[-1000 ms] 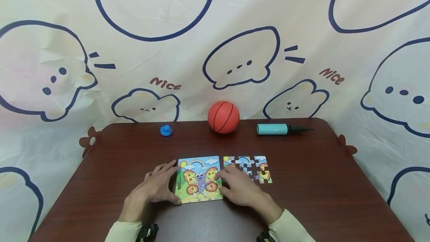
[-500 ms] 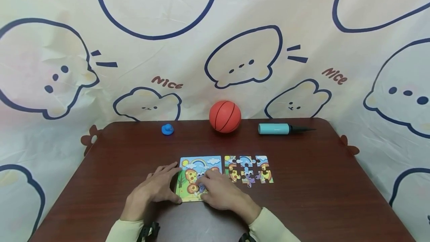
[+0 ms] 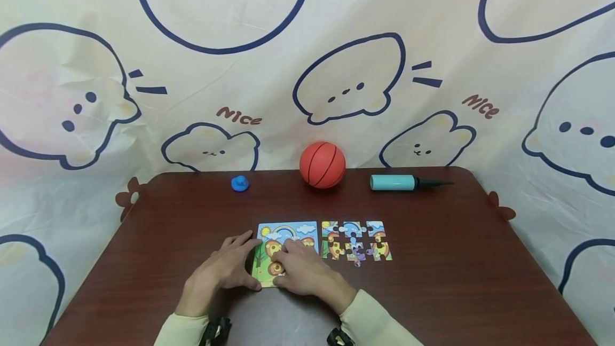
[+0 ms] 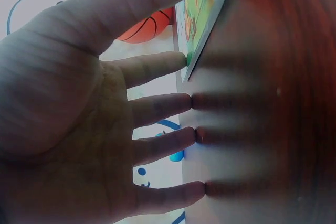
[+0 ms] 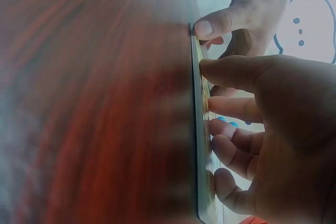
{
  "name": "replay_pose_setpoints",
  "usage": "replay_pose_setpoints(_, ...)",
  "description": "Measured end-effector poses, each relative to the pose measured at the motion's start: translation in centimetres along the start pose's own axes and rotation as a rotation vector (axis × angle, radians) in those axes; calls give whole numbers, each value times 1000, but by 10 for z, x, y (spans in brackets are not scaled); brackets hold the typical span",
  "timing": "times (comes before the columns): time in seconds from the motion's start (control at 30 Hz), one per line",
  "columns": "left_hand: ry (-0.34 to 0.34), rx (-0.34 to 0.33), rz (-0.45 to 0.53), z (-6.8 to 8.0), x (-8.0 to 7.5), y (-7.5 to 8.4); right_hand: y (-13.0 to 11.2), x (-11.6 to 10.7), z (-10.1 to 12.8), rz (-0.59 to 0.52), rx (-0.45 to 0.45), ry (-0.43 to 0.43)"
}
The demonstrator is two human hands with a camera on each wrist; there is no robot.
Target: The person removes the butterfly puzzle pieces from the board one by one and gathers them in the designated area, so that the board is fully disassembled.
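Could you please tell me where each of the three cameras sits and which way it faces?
Head: above, looking forward and down at the table; both hands on the puzzle board.
Left wrist: under the left hand, along its straight fingers to the board edge.
Right wrist: beside the right hand, fingertips on the board.
All three share the board; the wrist views also catch the basketball.

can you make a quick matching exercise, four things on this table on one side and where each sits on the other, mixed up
Things:
1. basketball
2. blue cap
3. pump
4. loose puzzle pieces

Places:
A. just right of the puzzle board
B. back edge, right of the ball
C. back edge, middle
D. back edge, left of the ball

Pairs: 1-C, 2-D, 3-B, 4-A
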State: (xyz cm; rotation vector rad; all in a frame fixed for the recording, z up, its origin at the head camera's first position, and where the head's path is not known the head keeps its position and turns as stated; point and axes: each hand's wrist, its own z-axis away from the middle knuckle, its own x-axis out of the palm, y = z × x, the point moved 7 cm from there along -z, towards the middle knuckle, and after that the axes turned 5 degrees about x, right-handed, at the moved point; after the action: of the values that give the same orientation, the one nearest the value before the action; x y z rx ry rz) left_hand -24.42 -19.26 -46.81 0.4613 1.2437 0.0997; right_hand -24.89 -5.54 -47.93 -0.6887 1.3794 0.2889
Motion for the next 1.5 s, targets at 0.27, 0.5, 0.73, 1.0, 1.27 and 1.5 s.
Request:
replay_pose_setpoints(0.27,5,-17,3,0,2,-1,-1,-1,0,-50,43,-29)
replay_pose_setpoints(0.5,16,-6,-2,0,0,0,-2,-3,0,-58,49,-22)
replay_pose_setpoints(0.73,13,-7,-8,0,0,0,-4,-3,1,-70,46,-4)
replay_pose_setpoints(1.0,7,-6,-1,0,1,-1,-7,-7,2,-197,2,36)
replay_pose_setpoints(1.27,8,-2,3,0,0,-1,-6,-6,-1,-234,15,34)
replay_pose_setpoints(1.5,-2,-16,-1,0,2,-2,0,-13,4,-226,25,69)
